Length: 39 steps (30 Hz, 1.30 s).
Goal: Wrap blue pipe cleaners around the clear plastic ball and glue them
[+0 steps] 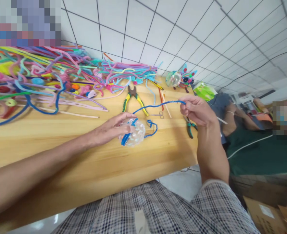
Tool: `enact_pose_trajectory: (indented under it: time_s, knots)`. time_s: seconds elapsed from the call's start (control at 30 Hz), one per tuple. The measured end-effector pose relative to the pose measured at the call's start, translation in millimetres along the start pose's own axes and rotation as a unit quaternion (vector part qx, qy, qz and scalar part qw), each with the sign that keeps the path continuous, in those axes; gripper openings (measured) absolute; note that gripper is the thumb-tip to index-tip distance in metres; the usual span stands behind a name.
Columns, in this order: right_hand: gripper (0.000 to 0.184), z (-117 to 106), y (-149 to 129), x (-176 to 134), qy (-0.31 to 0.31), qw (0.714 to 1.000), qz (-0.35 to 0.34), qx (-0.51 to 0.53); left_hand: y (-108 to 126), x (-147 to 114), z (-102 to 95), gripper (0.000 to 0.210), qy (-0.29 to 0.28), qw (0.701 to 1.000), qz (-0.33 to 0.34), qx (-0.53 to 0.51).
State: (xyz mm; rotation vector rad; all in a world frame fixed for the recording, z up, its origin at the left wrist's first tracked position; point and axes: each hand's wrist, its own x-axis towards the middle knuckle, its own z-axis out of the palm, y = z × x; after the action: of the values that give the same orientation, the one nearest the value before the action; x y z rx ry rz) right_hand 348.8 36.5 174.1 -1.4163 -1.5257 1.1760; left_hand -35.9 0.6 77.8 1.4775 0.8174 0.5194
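My left hand [119,128] is closed around a clear, bumpy plastic ball [138,133] low over the wooden table. Blue pipe cleaner [125,139] wraps the ball, and a curled blue end [155,128] sticks out on its right side. Another length of blue pipe cleaner [158,105] runs up from the ball to my right hand [194,109], which pinches its far end. That strand stretches nearly straight between the two hands. Beyond it lie yellow-and-green pliers [126,100] and small scissors [161,115]. Teal-handled pliers [190,128] lie just under my right hand.
Many coloured pipe cleaners [60,65] heap along the back left of the wooden table [85,143]. A yellow cutter knife [157,85] and a finished-looking pipe-cleaner figure [188,78] stand at the back. A green packet [204,91] is near the right edge. Another person [255,146] sits at right.
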Motion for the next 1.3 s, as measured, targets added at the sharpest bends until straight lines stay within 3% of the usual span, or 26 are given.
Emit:
enact_pose_trajectory:
  time_s: [0.13,0.23,0.33,0.43,0.57,0.7,0.77,0.8,0.83,0.87,0.93,0.97,1.03,1.13,1.3]
  knots:
    - [0.023,-10.9,7.8,2.7,0.102,0.984,-0.074,-0.122,1.6,-2.9,2.4,0.069,-0.067,0.998,-0.01,0.006]
    - [0.013,-18.5,12.0,5.2,0.173,0.93,-0.142,-0.291,1.9,-5.6,5.6,0.062,-0.121,0.992,-0.008,0.02]
    - [0.015,-20.6,17.9,6.5,0.167,0.889,-0.174,-0.39,1.6,-6.7,7.0,0.061,-0.127,0.991,-0.008,0.033]
    - [0.023,-21.4,29.1,10.3,0.152,0.886,-0.171,-0.403,3.3,-6.5,5.6,0.062,-0.118,0.992,-0.009,0.048]
    - [0.027,-23.1,45.8,19.7,0.178,0.9,-0.151,-0.369,8.0,-6.6,5.2,0.06,-0.114,0.992,-0.01,0.046]
    - [0.006,-0.6,40.3,11.8,0.201,0.88,-0.213,-0.374,11.3,-7.4,9.1,0.063,-0.124,0.991,-0.025,0.03]
    - [0.017,25.6,27.3,-4.1,0.209,0.871,-0.237,-0.375,12.1,-7.6,10.9,0.064,-0.125,0.992,-0.022,0.026]
    - [0.013,41.0,20.1,-13.4,0.206,0.882,-0.229,-0.356,12.3,-7.8,11.6,0.063,-0.123,0.992,-0.017,0.029]
    - [0.009,57.0,13.5,-22.1,0.155,0.912,-0.194,-0.326,12.4,-8.1,12.3,0.063,-0.12,0.992,-0.009,0.036]
    - [0.019,72.6,8.3,-29.5,0.065,0.942,-0.147,-0.294,12.3,-8.5,12.9,0.062,-0.116,0.992,-0.001,0.044]
    - [0.041,100.3,4.4,-37.9,-0.09,0.967,-0.068,-0.23,11.8,-9.7,14.5,0.061,-0.109,0.992,0.019,0.062]
    - [0.047,111.5,5.9,-38.7,-0.121,0.974,-0.042,-0.189,11.5,-10.5,15.5,0.06,-0.106,0.992,0.029,0.068]
    - [0.052,128.4,14.1,-35.3,-0.131,0.987,0.005,-0.09,11.3,-11.9,17.3,0.058,-0.107,0.99,0.05,0.074]
    - [0.058,142.1,27.6,-26.0,-0.095,0.994,0.042,0.013,12.7,-12.7,18.4,0.057,-0.119,0.989,0.055,0.065]
    - [0.06,148.3,24.1,-15.9,-0.12,0.991,-0.027,-0.05,16.6,-11.3,13.9,0.055,-0.152,0.988,0.012,0.027]
